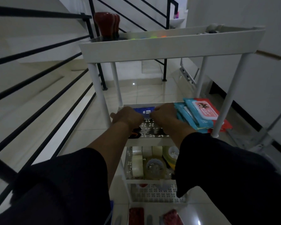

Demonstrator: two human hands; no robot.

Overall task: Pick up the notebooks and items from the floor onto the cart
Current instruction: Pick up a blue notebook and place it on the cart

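A white multi-tier cart [169, 44] stands in front of me. Both arms reach under its top tray to the second, perforated shelf [152, 125]. My left hand [128, 117] and my right hand [165, 116] both grip a blue packet [145, 111] lying flat on that shelf. A stack of blue and red wet-wipe packs [201, 112] sits to the right of my right hand. On the floor at the cart's foot lie two red-patterned items [136, 215], one on the left and one on the right [172, 216], partly cut off by the frame.
A black stair railing [44, 82] runs along the left, with steps dropping behind it. Dark red bottles [106, 25] stand on the top tray. Tape rolls and white blocks [149, 161] fill the third shelf. A white wall with dark skirting [250, 114] lies at the right.
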